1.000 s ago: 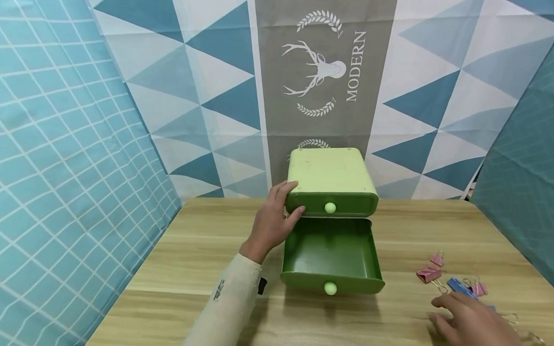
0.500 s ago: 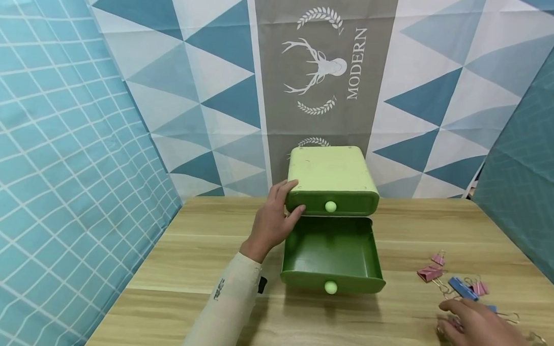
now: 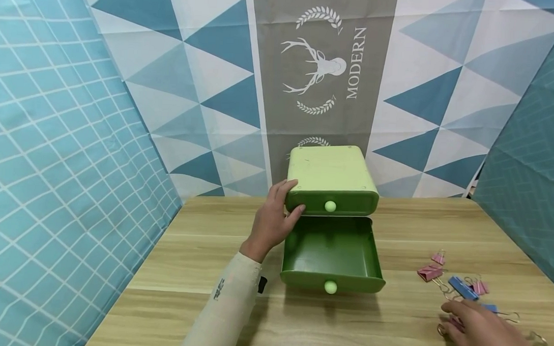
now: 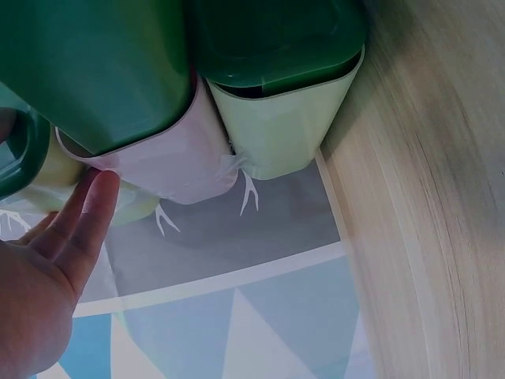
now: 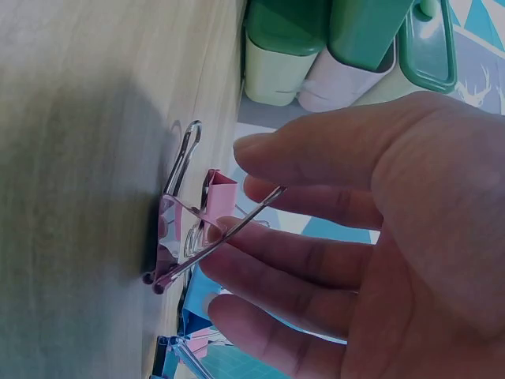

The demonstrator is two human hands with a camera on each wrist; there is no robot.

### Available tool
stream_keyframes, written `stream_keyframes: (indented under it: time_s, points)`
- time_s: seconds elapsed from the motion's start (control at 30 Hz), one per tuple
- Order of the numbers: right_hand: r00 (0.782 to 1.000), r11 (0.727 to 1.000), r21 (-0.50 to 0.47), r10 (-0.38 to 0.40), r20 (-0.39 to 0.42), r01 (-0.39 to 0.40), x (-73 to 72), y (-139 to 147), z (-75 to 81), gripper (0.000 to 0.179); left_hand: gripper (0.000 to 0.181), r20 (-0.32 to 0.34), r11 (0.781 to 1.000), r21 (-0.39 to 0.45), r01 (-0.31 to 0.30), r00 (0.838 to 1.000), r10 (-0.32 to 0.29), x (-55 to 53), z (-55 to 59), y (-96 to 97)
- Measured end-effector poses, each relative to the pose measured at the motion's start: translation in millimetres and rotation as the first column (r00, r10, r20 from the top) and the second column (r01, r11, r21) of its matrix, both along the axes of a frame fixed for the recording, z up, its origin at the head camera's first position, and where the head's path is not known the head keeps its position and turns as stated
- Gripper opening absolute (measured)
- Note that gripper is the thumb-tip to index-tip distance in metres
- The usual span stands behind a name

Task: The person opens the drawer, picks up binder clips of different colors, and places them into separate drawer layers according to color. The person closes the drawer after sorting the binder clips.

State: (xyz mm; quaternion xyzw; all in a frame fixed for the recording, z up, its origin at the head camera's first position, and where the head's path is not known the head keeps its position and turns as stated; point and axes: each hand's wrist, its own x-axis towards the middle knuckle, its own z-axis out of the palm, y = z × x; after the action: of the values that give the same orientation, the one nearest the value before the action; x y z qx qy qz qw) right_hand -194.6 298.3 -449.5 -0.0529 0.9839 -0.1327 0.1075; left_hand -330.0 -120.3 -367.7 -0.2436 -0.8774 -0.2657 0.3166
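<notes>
A small drawer cabinet (image 3: 327, 167) with a light green top stands on the table. Its upper drawer (image 3: 308, 203) is closed; the drawer (image 3: 331, 248) below is pulled out and looks bare inside. My left hand (image 3: 271, 218) rests on the cabinet's left front corner, its thumb against the upper drawer's front and its fingers along the side. My right hand (image 3: 487, 330) is low over the table at right, around a pink binder clip (image 5: 217, 221). In the right wrist view, fingertips touch the clip near its wire handle while the thumb stays apart.
Near the right hand lie other binder clips, among them a dark pink one (image 3: 430, 273), a small pink one (image 3: 438, 258) and a blue one (image 3: 463, 288). Patterned cloth (image 3: 229, 90) hangs behind the wooden table (image 3: 200, 267). A lower unit (image 4: 284, 126) sits beneath the pulled-out drawer.
My right hand has shifted slightly right and come down around a pink binder clip. The left hand and the pulled-out drawer have stayed in place.
</notes>
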Motion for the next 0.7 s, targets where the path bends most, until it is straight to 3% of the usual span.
stream_keyframes:
  time_s: [0.33,0.7]
  points:
    - [0.991,0.998,-0.053,-0.048,-0.125,0.042,5.6,-4.8,7.1,0.024,0.062,0.001,1.000,0.002,0.003,1.000,-0.003,-0.3,0.7,0.1]
    - [0.989,0.988,-0.067,-0.139,-0.045,0.136,12.7,-5.5,6.1,0.026,0.062,0.005,1.000,0.007,0.007,1.000,-0.007,0.1,0.2,0.2]
